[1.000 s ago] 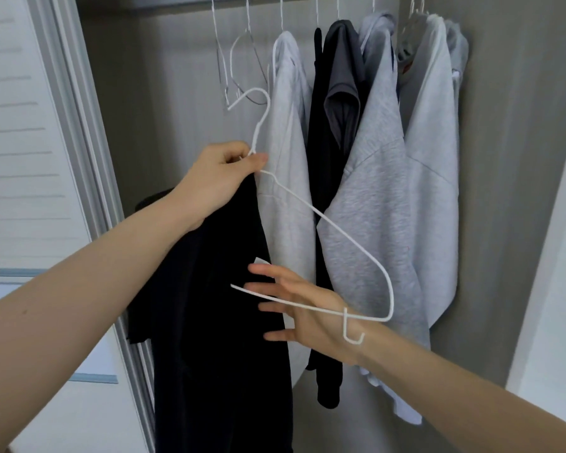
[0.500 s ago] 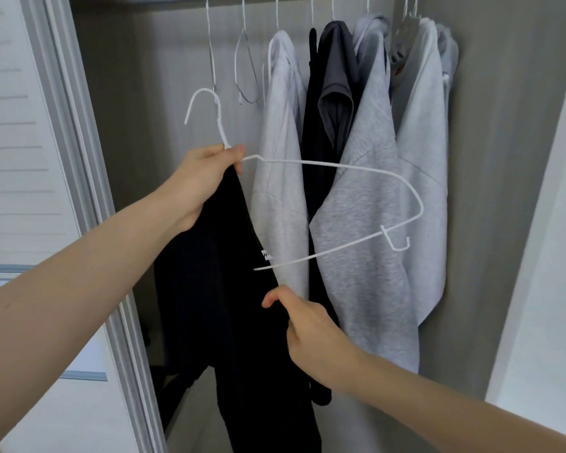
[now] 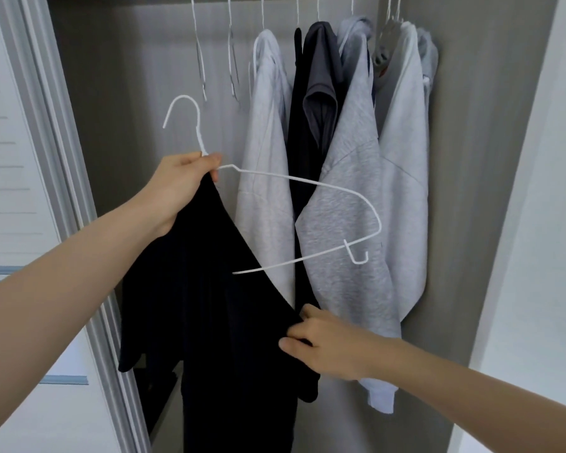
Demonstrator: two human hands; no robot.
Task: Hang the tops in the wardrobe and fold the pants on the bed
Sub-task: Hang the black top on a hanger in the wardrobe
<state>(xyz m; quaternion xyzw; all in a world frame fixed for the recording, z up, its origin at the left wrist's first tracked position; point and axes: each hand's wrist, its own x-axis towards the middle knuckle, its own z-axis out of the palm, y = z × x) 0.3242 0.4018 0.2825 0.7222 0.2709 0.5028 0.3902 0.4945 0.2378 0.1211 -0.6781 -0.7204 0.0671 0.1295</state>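
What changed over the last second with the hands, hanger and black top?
The right hand dropped off the hanger and now grips the black top. The hanger swung level, its hook going left. The left hand still holds hanger neck and top; hanging clothes unchanged.

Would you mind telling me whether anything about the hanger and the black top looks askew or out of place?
Yes. The white wire hanger is tilted, and the black top covers only its near side, leaving the far shoulder bare. The left hand grips its neck; the right hand pinches the fabric lower down.
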